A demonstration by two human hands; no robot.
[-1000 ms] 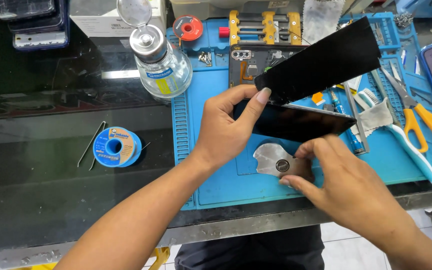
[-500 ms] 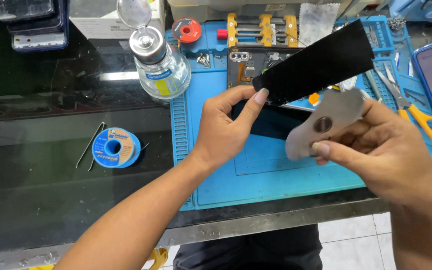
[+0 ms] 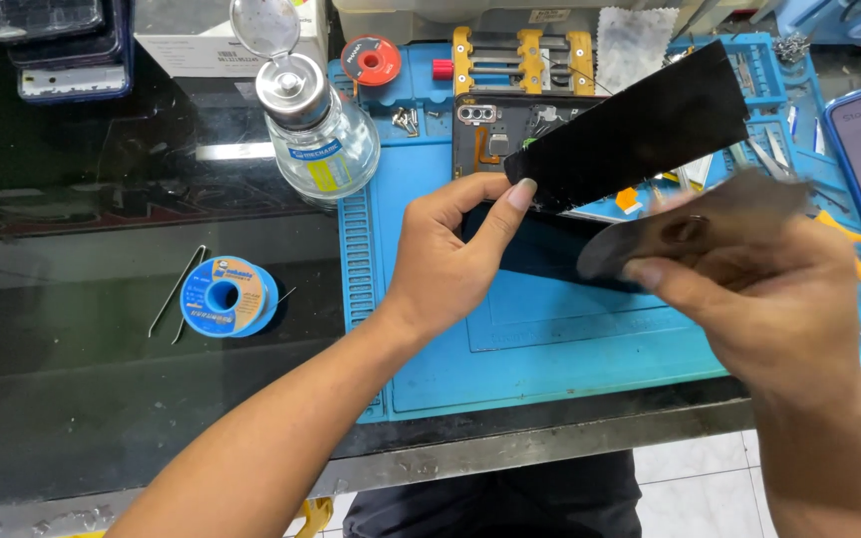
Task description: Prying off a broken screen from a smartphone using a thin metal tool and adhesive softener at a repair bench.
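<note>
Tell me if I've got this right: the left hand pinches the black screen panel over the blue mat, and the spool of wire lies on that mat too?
Not quite. The head view shows the spool of wire on the dark benchtop, left of the blue mat. The left hand does pinch the black screen panel over the mat.

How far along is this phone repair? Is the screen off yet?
Partly. The black screen panel is already lifted at an angle off the phone body, steadied by the left hand. The right hand holds a thin grey pry card, blurred. One edge of the panel looks still attached.
</note>
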